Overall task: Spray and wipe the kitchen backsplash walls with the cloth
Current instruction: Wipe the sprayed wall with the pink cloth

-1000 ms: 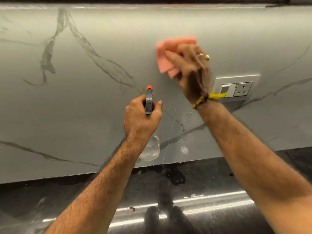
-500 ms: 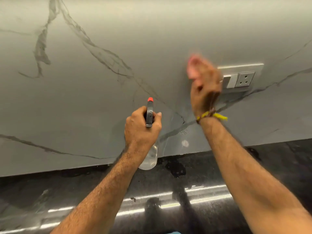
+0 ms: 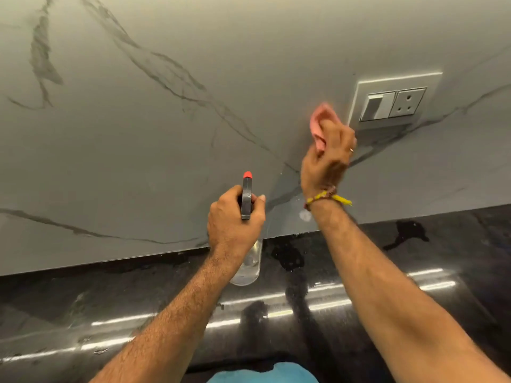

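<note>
backsplash (image 3: pixel 193 175) | left hand (image 3: pixel 232 225) grips spray bottle (image 3: pixel 247 197) | right hand (image 3: pixel 329 158) clutches cloth (image 3: pixel 318 125)

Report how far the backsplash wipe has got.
Done: droplets on the grey marble-veined backsplash show spraying here. In hand: the right hand presses the pink cloth on the wall beside the white switch-and-socket plate; the left hand holds the clear spray bottle. Left: the wall leftward shows no wetness.
</note>
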